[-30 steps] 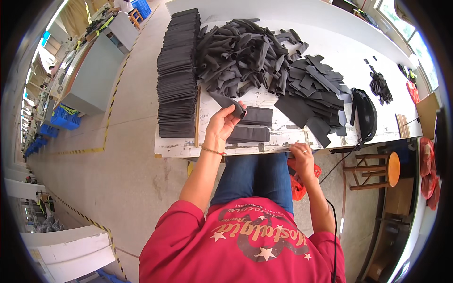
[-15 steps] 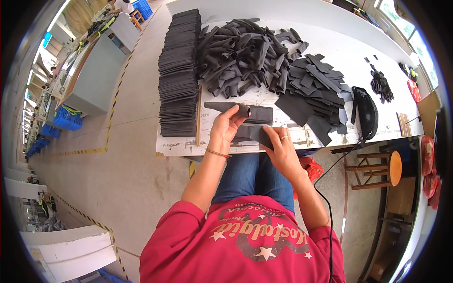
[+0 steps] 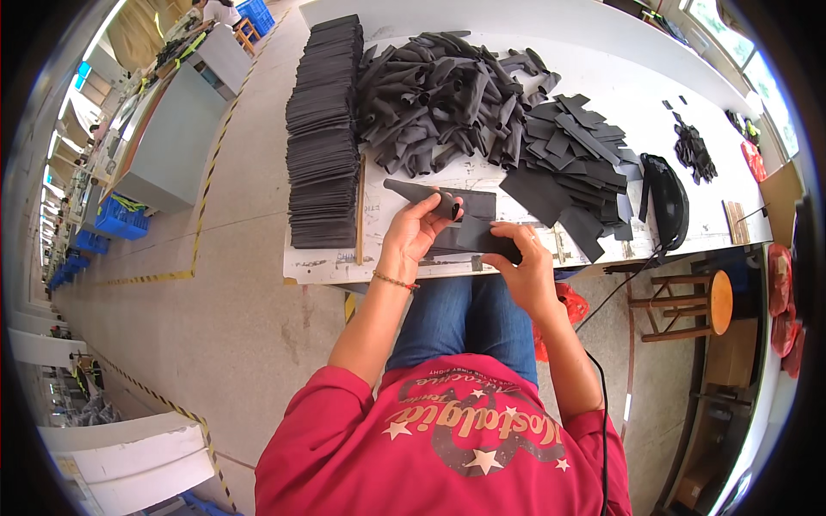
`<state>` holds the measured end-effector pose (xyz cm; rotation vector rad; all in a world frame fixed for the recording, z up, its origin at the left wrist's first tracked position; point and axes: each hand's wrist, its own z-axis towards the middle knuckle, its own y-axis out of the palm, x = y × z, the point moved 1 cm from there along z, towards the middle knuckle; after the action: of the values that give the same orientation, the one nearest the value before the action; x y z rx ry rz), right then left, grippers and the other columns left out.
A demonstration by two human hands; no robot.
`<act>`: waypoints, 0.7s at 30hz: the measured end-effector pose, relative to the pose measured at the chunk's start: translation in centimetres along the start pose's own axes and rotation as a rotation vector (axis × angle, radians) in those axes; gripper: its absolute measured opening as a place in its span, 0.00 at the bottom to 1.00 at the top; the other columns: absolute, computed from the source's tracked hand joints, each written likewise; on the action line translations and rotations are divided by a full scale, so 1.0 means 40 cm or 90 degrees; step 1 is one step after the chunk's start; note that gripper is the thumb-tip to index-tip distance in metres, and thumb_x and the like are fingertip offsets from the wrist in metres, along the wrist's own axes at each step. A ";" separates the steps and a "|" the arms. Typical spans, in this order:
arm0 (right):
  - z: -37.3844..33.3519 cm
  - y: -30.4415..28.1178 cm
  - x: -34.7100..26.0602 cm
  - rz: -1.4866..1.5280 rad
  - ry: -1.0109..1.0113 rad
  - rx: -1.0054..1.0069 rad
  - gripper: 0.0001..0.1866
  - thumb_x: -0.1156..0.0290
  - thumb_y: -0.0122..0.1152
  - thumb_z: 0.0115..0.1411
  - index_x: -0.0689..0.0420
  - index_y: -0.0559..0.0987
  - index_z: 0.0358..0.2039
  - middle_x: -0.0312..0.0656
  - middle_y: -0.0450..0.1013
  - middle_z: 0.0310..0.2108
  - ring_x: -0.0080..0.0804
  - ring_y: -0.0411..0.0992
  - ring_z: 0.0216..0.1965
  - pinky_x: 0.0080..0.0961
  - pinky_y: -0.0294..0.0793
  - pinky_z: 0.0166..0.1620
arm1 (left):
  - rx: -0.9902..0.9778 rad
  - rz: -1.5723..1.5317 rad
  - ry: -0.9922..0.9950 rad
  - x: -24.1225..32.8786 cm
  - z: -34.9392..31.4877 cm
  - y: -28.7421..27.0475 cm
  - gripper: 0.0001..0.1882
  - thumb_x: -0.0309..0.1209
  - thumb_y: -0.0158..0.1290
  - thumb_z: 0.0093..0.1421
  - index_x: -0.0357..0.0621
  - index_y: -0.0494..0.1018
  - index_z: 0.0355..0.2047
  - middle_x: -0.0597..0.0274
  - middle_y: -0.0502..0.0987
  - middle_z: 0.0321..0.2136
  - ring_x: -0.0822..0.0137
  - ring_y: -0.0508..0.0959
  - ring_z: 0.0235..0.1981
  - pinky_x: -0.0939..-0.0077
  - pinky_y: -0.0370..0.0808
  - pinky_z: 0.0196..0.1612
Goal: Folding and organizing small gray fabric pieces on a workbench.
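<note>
My left hand [image 3: 411,230] is closed on a dark grey rolled fabric tube [image 3: 415,192], its round end showing by the fingertips. Just to the right, my right hand [image 3: 532,268] grips a flat dark fabric piece [image 3: 483,236] between thumb and fingers, near the table's front edge. Beyond both hands, another flat dark piece [image 3: 478,205] lies on the white table [image 3: 404,268]. A big heap of rolled tubes [image 3: 439,107] sits farther back. Right of it spreads a pile of flat dark pieces [image 3: 572,159].
A tall, tight stack of folded dark pieces [image 3: 323,138] lines the table's left side, beside a thin wooden strip [image 3: 360,211]. A black pouch-like item [image 3: 666,206] with a cable lies at right, near a small dark bundle [image 3: 693,153]. A wooden stool [image 3: 719,305] stands below.
My right hand has shifted slightly right, with its thumb spread lower and the flat piece showing more. The tube in my left hand has tilted and moved a little to the right.
</note>
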<state>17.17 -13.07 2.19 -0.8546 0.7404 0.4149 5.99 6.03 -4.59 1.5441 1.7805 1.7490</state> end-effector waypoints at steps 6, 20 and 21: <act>0.021 0.004 0.001 0.041 0.069 0.023 0.21 0.76 0.71 0.47 0.59 0.81 0.44 0.44 0.76 0.38 0.39 0.72 0.42 0.29 0.73 0.41 | -0.049 0.043 -0.028 0.006 -0.021 0.034 0.09 0.25 0.55 0.61 0.38 0.72 0.42 0.48 0.78 0.40 0.52 0.80 0.44 0.61 0.81 0.47; 0.065 0.006 0.008 -0.240 -0.204 0.115 0.13 0.78 0.66 0.46 0.56 0.82 0.35 0.35 0.74 0.29 0.34 0.70 0.34 0.31 0.67 0.40 | -0.118 0.078 -0.048 0.007 -0.052 0.062 0.16 0.25 0.52 0.63 0.34 0.68 0.51 0.42 0.76 0.47 0.52 0.79 0.47 0.53 0.79 0.50; 0.063 0.010 0.007 -0.267 -0.217 0.126 0.15 0.79 0.64 0.46 0.57 0.81 0.37 0.34 0.73 0.30 0.34 0.70 0.35 0.32 0.67 0.41 | -0.109 0.094 -0.015 0.005 -0.060 0.072 0.17 0.24 0.52 0.63 0.33 0.67 0.52 0.42 0.76 0.46 0.52 0.79 0.47 0.53 0.79 0.50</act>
<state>18.18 -10.79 2.86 -0.7062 0.2696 0.1029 5.58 3.99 -1.48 1.6540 1.4959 1.8850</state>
